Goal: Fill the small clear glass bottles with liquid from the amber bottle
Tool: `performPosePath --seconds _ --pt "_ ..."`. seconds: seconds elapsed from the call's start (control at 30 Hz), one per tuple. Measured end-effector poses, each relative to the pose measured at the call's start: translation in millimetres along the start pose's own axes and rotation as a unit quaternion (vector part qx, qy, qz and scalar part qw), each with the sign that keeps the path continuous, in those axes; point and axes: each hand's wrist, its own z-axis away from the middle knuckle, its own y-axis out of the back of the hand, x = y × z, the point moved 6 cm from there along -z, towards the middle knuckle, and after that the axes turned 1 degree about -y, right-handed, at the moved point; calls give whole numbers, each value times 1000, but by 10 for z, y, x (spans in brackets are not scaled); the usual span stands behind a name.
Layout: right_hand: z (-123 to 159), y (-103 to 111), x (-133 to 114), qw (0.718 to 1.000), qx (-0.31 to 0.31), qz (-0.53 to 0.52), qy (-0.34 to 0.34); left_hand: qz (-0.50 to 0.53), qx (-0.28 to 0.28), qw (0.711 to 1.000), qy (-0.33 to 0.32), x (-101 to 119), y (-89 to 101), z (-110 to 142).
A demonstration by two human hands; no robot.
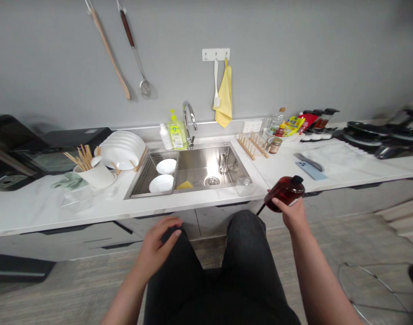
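My right hand (292,212) is wrapped round a dark red bottle (285,192) with a black cap, held tilted in front of the counter's edge, right of the sink. My left hand (157,246) rests on my left thigh with its fingers spread and holds nothing. I am seated facing a steel sink (206,169). Two white bowls (161,183) lie in a wire rack inside the sink's left half, next to a yellow sponge (185,185).
A stack of white plates (123,149) and a chopstick holder (96,174) stand left of the sink. Soap bottles (177,133) flank the tap. To the right are a wooden rack (252,145), a phone (309,170), condiments (292,126) and black pans (368,133). A yellow cloth (225,97) hangs on the wall.
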Motion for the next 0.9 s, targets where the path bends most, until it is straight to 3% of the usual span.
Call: performPosePath --seconds 0.1,0.13,0.23,0.33,0.43,0.5,0.6,0.7,0.8,0.9 --pt "601 -370 -286 976 -204 -50 -52 73 -65 993 -66 619 -346 -186" --pt "773 -515 -394 966 -243 -67 -52 90 -76 989 -86 808 -449 -250" --pt "1126 -931 -691 957 -280 -71 -2 87 -82 982 -144 1272 -657 -437" --pt "1312 -1272 -893 947 -305 -90 51 74 -117 972 -190 1524 -738 -570" --pt "1396 -1469 -1012 928 -341 -138 56 111 -171 964 -170 1510 -719 -606" --pt "1425 -1537 -1086 920 -360 -142 56 155 -170 966 -117 1395 -661 -594" --pt "1468 -1601 -1195 919 -370 -127 55 200 -142 969 -26 1204 -623 -546" --pt "1515 -1651 -1269 929 -350 -110 47 187 -68 980 28 1111 -637 -527" --pt "1582 -1708 -1309 933 -347 -90 39 137 3 990 26 1149 -654 -521" --pt "1625 -1730 -1335 929 -360 -77 43 138 -39 990 -11 1223 -695 -481"
